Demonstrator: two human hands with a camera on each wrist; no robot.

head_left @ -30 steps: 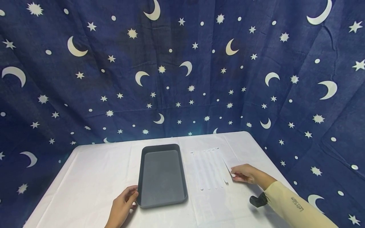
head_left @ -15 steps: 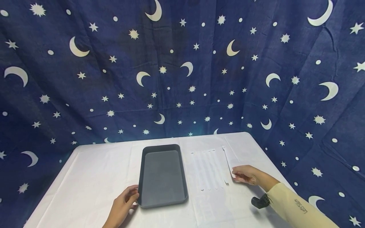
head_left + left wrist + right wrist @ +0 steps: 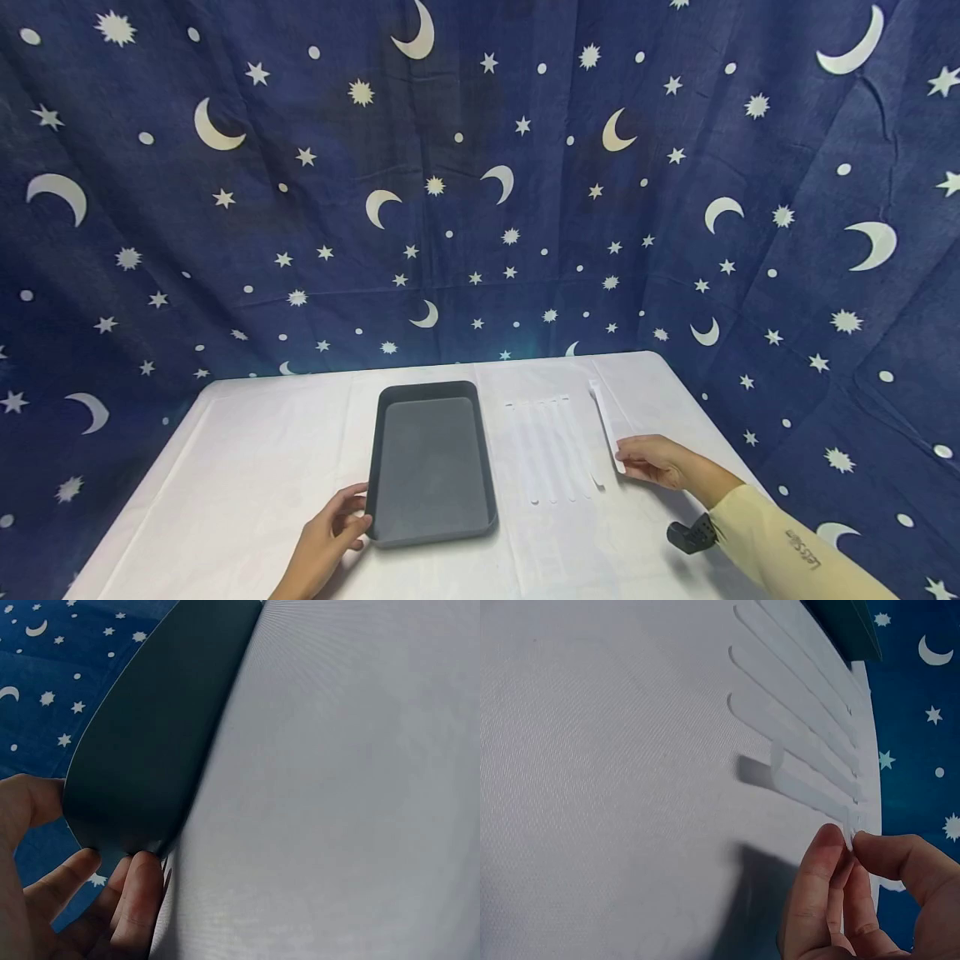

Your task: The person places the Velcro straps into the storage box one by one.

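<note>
My left hand (image 3: 322,537) holds the near-left corner of a dark grey rectangular tray (image 3: 431,471). In the left wrist view the thumb reaches the rim, while other fingertips touch the tray's outer wall (image 3: 142,735). On the right, my right hand (image 3: 652,461) pinches the near end of a thin white strip (image 3: 606,421) between thumb and fingers. The right wrist view shows that strip almost edge-on at the fingertips. Left of it, several similar white strips (image 3: 551,450) with rounded ends lie side by side. The nearest one's end (image 3: 776,761) curls up off the table.
A white cloth covers the table (image 3: 247,467). Behind it and to the right hangs a dark blue curtain (image 3: 450,208) with moons and stars. A black device (image 3: 692,535) sits at my right wrist, by the light sleeve (image 3: 787,542).
My right hand has drawn the pinched strip a little to the right, away from the other strips, and more of its length shows. The left hand stays on the tray. The head view has shifted slightly.
</note>
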